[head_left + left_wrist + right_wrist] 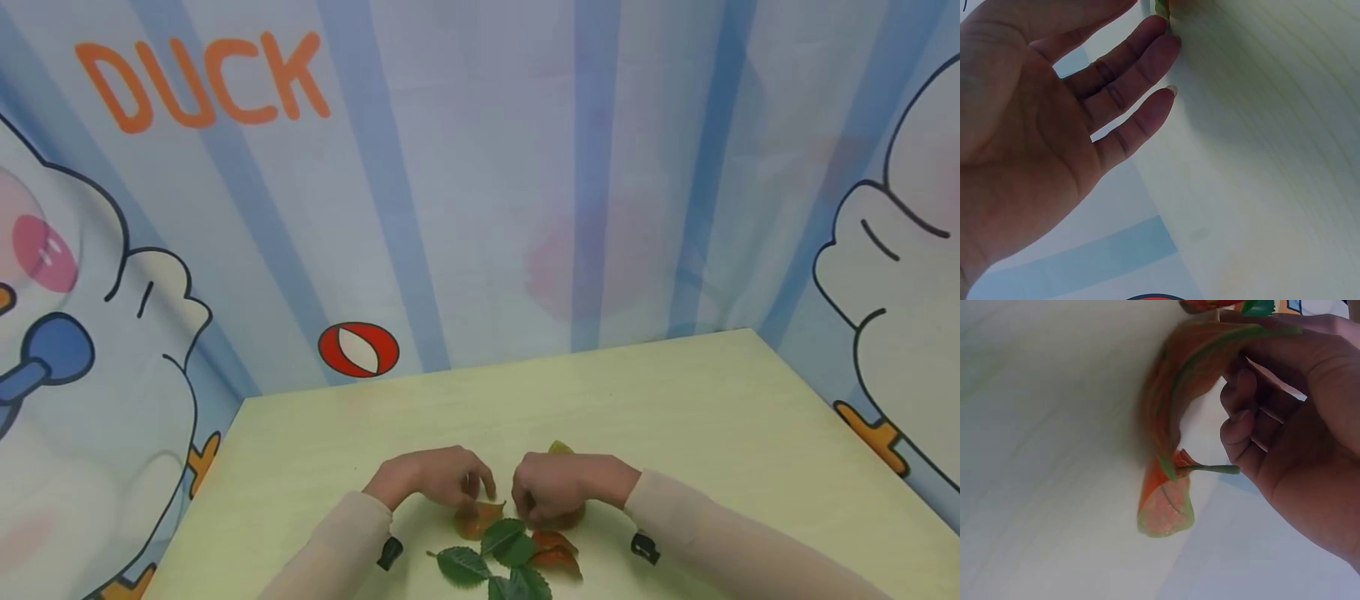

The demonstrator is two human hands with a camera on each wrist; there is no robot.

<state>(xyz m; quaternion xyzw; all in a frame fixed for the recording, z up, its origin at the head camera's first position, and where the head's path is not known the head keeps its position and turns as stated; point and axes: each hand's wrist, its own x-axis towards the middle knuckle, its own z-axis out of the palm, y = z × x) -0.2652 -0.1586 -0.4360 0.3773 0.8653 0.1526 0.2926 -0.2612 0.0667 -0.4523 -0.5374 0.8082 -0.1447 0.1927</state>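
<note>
My right hand point(551, 485) pinches an orange-red leaf point(1175, 394) with a green midrib, bent in an arc. Beyond that hand, a curled orange and yellow-green leaf point(1166, 509) with a short stem lies on the table. My left hand point(450, 475) bends over an orange-brown leaf point(474, 522), its fingertips right at the leaf. In the left wrist view the fingers point(1141, 125) are loosely bent and spread; thumb and index tips lie outside the frame. Several green toothed leaves point(462, 565) and red-orange leaves point(557, 557) lie close in front of the hands.
The pale yellow table point(675, 400) extends back to striped blue-white fabric walls point(495, 167). Cartoon duck prints cover the left and right walls. A black strap end point(390, 552) hangs below the left wrist, another point(645, 548) below the right.
</note>
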